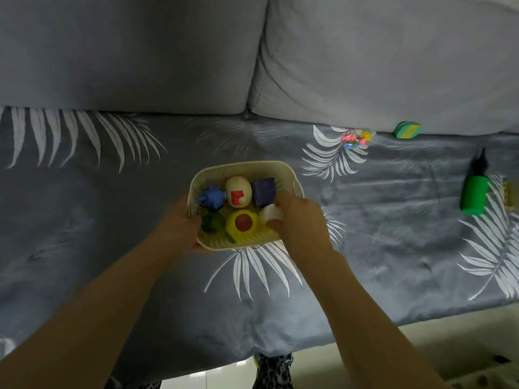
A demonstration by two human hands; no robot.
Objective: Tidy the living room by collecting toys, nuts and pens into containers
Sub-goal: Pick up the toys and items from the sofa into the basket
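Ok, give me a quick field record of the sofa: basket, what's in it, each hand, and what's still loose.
basket: cream basket on the leaf-print sofa cover
contents: blue toy, white egg with red mark, purple cube, green toy, yellow ball with red spot
left hand: left hand grips the basket's left side
right hand: right hand pinches a white piece at the basket's right edge
still loose: green bottle, green-yellow block, small coloured bits

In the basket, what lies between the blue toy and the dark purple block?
In the head view, a cream egg with a red mark lies between the blue toy and the purple block, inside the basket.
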